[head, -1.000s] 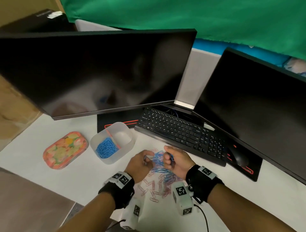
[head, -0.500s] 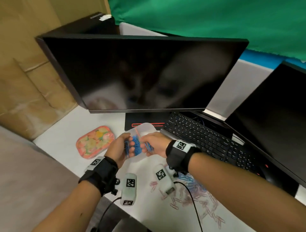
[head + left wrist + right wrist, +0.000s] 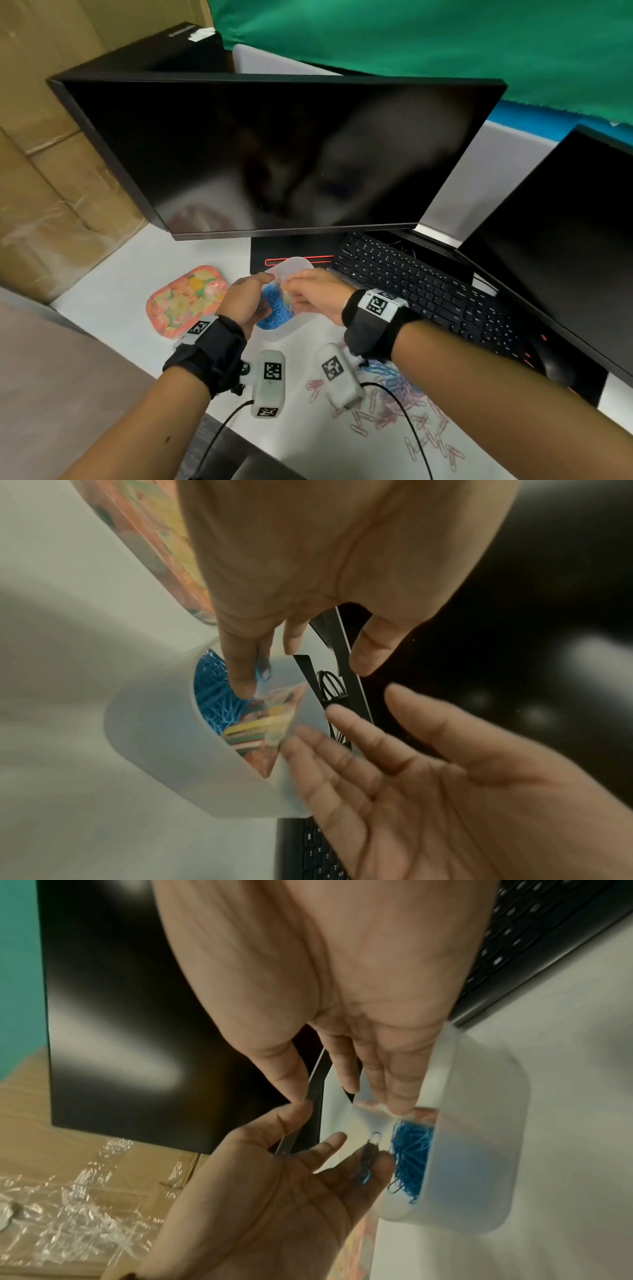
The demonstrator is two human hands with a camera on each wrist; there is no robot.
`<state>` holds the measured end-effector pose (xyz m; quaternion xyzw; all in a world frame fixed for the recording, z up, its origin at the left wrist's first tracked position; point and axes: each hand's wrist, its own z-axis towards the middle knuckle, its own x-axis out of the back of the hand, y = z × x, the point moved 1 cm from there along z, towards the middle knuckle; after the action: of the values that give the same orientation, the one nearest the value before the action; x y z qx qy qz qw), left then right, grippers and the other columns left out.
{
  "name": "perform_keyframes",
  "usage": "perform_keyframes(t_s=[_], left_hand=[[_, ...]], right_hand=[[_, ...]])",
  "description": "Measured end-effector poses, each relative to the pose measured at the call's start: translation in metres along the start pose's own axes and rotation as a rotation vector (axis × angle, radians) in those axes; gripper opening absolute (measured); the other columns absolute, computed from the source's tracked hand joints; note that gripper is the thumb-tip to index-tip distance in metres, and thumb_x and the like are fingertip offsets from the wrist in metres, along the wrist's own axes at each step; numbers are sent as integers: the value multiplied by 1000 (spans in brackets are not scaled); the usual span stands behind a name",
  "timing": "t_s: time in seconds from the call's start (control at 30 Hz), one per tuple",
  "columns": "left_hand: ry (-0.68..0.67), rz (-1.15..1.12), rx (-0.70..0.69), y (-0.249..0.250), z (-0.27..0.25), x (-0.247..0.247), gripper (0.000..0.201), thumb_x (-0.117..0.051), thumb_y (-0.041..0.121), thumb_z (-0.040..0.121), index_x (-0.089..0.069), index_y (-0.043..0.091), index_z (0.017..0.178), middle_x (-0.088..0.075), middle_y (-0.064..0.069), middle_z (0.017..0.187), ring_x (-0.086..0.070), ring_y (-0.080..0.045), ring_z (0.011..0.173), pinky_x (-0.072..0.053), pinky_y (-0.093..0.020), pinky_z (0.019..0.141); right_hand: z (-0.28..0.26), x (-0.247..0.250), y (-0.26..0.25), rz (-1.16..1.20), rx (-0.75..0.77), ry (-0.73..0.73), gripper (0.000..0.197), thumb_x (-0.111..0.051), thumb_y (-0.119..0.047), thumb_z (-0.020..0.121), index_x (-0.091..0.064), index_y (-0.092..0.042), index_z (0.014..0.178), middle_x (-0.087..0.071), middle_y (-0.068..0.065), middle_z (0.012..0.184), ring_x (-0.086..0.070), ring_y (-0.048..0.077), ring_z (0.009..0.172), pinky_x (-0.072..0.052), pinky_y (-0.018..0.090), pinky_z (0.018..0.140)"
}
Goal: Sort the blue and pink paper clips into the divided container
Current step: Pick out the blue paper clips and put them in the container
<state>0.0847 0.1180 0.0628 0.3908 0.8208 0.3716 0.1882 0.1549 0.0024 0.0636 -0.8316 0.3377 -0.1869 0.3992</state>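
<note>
- Both hands hover over the divided container (image 3: 297, 327), which stands on the bench (image 3: 113, 301) just near of the monitor stand. The left hand (image 3: 244, 301) and right hand (image 3: 317, 295) have their fingers spread and relaxed, gripping nothing.
- The blue paper clips (image 3: 214, 693) lie heaped in the container's left compartment, directly under the left fingers (image 3: 241, 666), whose tips reach down close to the heap; one or two blue clips (image 3: 365, 1171) seem to cling to a left fingertip.
- The right fingers (image 3: 394, 1093) point down at the divider; the far compartment looks empty of pink clips.
- Risk: a clip stuck to a finger could ride away and fall outside, or over the divider into the wrong side.
- Risk: a knock from either hand could tip the light container and spill the sorted blue.
- The loose pile (image 3: 400, 401), mostly pink with some blue, lies on the bench near the right forearm, which could scatter it.
</note>
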Motion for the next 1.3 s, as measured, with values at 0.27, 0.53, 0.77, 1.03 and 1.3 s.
perform_keyframes(t_s=[0.27,0.53,0.77,1.03,1.3], left_hand=[[95,234,-183,-9,-4,-21,35,-58,21,89,-50,15,123,-53,-7,121,-49,-19,92,-41,-32,84],[-229,724,-614,-35,-30,-75,15,-60,8,85,-67,21,81,-68,2,77,-60,-14,65,-49,-22,65],[-458,1268,-663,-87,-18,-103,13,-54,16,82,-61,28,80,-66,6,87,-62,-18,79,-49,-25,73],[-417,1431,-596,-121,-7,-94,7,-54,22,86,-56,27,91,-51,5,96,-56,-17,83,-48,-26,77],[-364,1371,-558,-120,-7,-86,11,-54,20,86,-55,28,79,-57,3,94,-57,-17,85,-49,-28,78]], right_hand=[[-51,90,65,236,-24,262,15,-60,-15,92,-65,-11,106,-68,13,106,-65,24,95,-55,36,91],[-100,156,147,6,-48,525,9,-55,-14,95,-64,-12,95,-67,10,91,-62,18,73,-49,22,59],[-126,153,189,-555,64,564,20,-53,-9,88,-64,-23,77,-71,-6,86,-65,11,81,-50,15,70],[-128,134,220,-835,115,401,20,-54,-21,90,-59,-24,109,-51,-10,106,-52,13,103,-43,23,82],[-125,144,224,-893,115,413,7,-50,-16,88,-57,-17,89,-54,-3,95,-53,15,93,-47,28,77]])
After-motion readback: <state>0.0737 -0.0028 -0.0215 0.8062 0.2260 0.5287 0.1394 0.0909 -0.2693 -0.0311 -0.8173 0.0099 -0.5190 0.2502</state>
